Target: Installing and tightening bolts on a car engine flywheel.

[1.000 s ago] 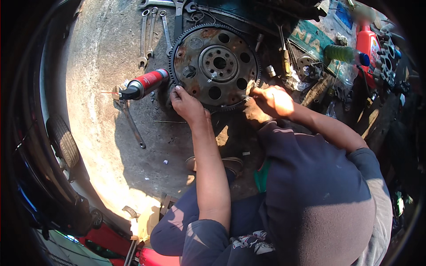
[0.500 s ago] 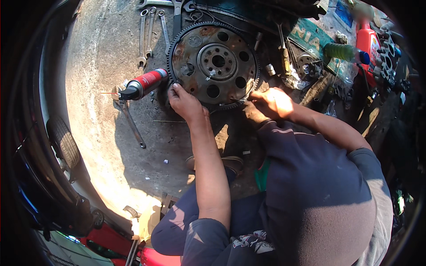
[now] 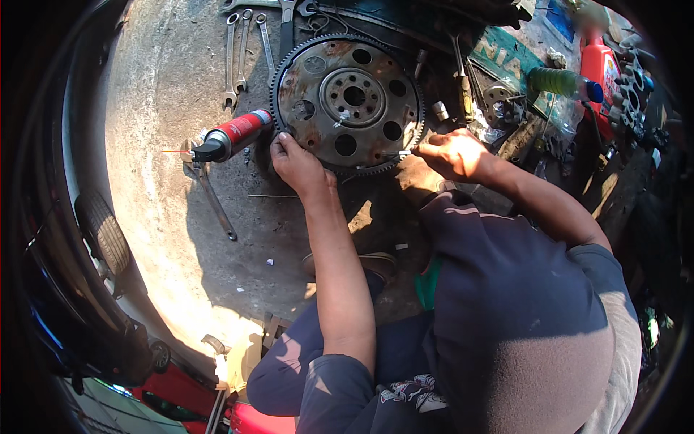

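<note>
Bare forearms, dark navy short-sleeved shirt, dark blue trousers, patterned fabric at lap

Looked like an outdoor car-repair yard, worked at ground level. Showed bare, oil-stained concrete floor (image 3: 166, 239) in hard sunlight, with a row of wrenches (image 3: 242, 54) laid out at 11 o'clock. Held a rusty toothed flywheel (image 3: 347, 101) flat on the ground at 12 o'clock, a red spray can (image 3: 231, 136) just beside it at 10 o'clock. Was crowded at 2 o'clock with a red oil bottle (image 3: 598, 69), a green bottle (image 3: 560, 81) and loose metal parts. Had a vehicle tyre (image 3: 105, 231) at 9 o'clock.
</note>
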`<state>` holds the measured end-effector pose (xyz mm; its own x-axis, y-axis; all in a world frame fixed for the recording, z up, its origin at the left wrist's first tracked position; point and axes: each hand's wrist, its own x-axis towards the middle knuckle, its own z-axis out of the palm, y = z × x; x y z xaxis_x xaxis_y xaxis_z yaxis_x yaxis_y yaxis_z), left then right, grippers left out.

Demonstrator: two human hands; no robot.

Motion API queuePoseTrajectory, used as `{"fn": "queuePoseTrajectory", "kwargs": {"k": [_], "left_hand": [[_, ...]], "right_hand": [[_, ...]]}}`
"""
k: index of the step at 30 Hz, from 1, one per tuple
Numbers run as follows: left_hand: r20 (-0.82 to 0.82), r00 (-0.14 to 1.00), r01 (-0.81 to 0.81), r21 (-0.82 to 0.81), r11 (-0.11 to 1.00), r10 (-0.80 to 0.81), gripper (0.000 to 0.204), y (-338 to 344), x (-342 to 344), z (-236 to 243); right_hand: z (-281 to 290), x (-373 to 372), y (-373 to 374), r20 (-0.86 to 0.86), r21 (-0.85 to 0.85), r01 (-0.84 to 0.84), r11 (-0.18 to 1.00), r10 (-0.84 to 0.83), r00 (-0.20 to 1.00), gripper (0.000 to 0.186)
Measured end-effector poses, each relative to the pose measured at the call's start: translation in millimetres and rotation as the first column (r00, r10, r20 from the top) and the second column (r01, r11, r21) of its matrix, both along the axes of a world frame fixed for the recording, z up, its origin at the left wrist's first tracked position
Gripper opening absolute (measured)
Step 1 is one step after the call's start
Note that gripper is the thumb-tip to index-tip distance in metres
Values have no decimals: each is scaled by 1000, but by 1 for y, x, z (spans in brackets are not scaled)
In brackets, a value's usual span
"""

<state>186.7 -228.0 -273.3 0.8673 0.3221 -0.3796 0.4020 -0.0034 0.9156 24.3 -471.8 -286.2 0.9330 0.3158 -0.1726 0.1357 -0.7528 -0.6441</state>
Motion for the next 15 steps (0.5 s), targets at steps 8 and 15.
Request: {"fn": "queuePoseTrajectory", "kwargs": {"k": [8,15], "left_hand": [[-14,1000,-2,-18,1000,2,29,6,-5,-6],[11,1000,-2,1,1000,2,29,5,-1,-5]], "right_hand": [[-4,-3,15,-22,5,-100,995,100,995,38],[5,7,6,-101,55,-63,997,68,993,33]]}}
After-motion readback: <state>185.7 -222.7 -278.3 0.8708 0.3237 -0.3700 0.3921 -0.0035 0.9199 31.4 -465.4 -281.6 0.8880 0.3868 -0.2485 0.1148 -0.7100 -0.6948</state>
